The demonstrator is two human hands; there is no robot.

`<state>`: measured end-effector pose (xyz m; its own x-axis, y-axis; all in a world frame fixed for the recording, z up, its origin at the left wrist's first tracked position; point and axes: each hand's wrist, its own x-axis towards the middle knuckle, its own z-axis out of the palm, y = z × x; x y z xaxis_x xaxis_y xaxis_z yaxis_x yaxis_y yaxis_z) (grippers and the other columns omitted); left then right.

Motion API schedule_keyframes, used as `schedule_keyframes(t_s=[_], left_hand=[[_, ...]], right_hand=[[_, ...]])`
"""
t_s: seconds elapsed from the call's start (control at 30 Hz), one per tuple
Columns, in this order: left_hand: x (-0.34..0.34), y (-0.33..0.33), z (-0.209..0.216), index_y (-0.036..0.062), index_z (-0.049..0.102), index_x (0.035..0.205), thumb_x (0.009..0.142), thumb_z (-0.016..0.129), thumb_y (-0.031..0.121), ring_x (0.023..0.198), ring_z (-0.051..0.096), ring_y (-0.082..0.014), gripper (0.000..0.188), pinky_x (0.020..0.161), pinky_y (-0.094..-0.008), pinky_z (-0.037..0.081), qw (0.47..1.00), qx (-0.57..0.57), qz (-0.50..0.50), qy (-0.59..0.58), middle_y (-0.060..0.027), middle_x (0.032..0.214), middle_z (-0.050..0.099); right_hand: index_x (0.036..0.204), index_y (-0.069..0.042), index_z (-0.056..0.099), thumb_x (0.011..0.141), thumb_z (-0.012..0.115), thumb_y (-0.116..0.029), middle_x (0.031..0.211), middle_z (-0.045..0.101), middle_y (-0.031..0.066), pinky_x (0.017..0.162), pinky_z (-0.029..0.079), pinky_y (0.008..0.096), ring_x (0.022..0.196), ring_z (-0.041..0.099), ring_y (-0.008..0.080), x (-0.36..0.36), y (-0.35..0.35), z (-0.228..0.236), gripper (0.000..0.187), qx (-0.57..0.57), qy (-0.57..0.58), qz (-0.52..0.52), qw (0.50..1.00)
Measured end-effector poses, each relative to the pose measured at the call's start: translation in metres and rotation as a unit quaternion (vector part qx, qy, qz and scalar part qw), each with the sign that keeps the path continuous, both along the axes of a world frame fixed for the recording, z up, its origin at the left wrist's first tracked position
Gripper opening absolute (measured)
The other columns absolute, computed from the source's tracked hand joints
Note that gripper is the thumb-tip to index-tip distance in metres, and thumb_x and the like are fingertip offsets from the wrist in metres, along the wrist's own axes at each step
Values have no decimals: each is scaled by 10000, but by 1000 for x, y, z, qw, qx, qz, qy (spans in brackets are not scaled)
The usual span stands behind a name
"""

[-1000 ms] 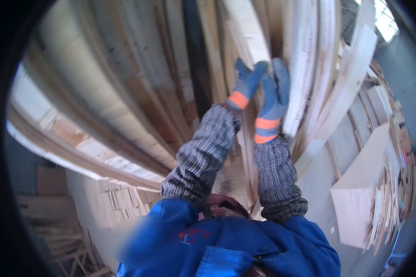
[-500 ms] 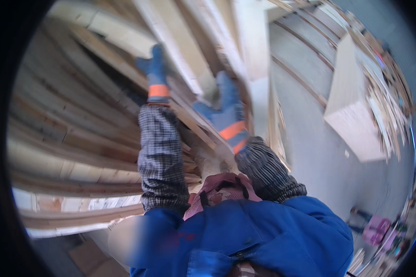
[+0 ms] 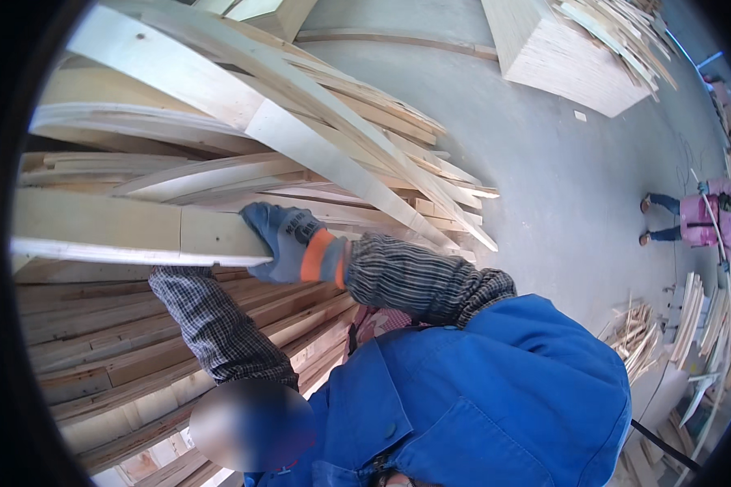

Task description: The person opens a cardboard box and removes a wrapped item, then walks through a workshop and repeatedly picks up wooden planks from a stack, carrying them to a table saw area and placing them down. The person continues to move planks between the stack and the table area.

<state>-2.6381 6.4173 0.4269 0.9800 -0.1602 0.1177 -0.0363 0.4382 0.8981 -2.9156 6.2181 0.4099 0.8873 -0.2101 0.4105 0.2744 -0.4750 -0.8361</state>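
A pale wooden board [image 3: 130,231] stretches level from the left rim to the middle. My right hand [image 3: 280,237], in a grey-blue glove with an orange band, is closed round its near right end. The left forearm, in a checked sleeve [image 3: 219,321], reaches up beneath this board. My left hand is hidden behind the board, so its fingers do not show. Below the board lie long rows of stacked wooden boards [image 3: 138,353]. A long pale plank [image 3: 325,162] slants across the loose pile beyond my right hand.
Loose strips [image 3: 382,105] fan out onto the grey floor [image 3: 536,195]. A big block of stacked panels [image 3: 556,57] stands at the upper right, with offcuts on top. At the far right another person [image 3: 707,219] holds a long thin strip. More scrap wood [image 3: 633,337] lies nearer.
My view has swung round to the right. Both hands were over the boards, fingers spread; now the right one grips a board's end and the left has gone behind that board.
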Motion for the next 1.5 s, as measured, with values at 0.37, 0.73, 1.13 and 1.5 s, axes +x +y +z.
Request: schedule_keyframes(t_s=[0.37, 0.73, 1.13, 1.5], left_hand=[[-4, -35, 38, 103, 218, 1426, 784, 759, 444, 1176, 506, -366, 906, 966, -537, 481, 985, 2, 168, -36, -219, 1343, 442], [-9, -92, 49, 46, 218, 1426, 762, 795, 384, 1140, 524, -333, 942, 949, -478, 495, 989, -3, 147, -20, -196, 1335, 450], [-38, -34, 36, 87, 285, 1465, 842, 694, 467, 1236, 441, -278, 836, 1078, -405, 355, 962, 50, 270, -17, -136, 1391, 428], [3, -3, -1, 75, 228, 1486, 885, 654, 409, 1270, 408, -273, 809, 1067, -398, 357, 963, -3, 266, -30, -105, 1442, 355]], right_hand=[[1285, 15, 466, 700, 812, -270, 1058, 625, 172, 732, 552, 336, 836, 655, 229, -117, -148, 112, 737, -74, -61, -104, 990], [1175, -46, 570, 756, 805, -103, 852, 604, -14, 604, 471, 219, 705, 575, 74, -163, -268, 244, 484, 38, -27, -86, 995], [1348, -3, 426, 709, 806, -474, 1192, 611, 175, 898, 497, 348, 1038, 614, 253, 15, -405, 156, 880, -202, -63, -176, 962], [1468, 41, 216, 628, 834, -399, 1337, 482, 293, 1011, 415, 385, 1230, 496, 390, 192, -379, 61, 1131, -133, 80, -114, 981]])
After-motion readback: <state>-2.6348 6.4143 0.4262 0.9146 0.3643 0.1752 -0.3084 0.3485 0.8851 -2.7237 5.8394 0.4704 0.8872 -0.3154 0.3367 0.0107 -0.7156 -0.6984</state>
